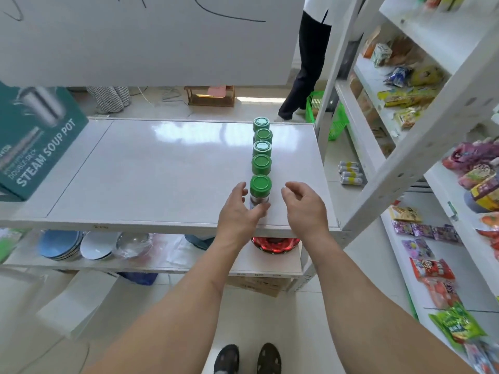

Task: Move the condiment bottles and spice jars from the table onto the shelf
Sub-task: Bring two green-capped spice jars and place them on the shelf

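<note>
White shelving fills the view: a glossy shelf (151,168) lies ahead at hand height, and a side rack (405,147) to the right of the fingers carries snack packets. A teal box (37,141) stands on the shelf well left of the fingers. Five green-capped jars (261,155) stand upright in a single file running straight away from the person, each just beside the next, near the shelf's right end. The nearest jar (260,190) sits close to the front edge, between the two hands, its long axis vertical. The left hand (239,209) is the one on it: its fingers (259,209) curl round the jar's lower body, thumb side touching the glass, so it looks grasped. The right hand (303,205) hangs just right of the jar, apart from it, fingers loosely curled and holding nothing. Bowls (78,245) sit on the lower shelf, below the fingers.
</note>
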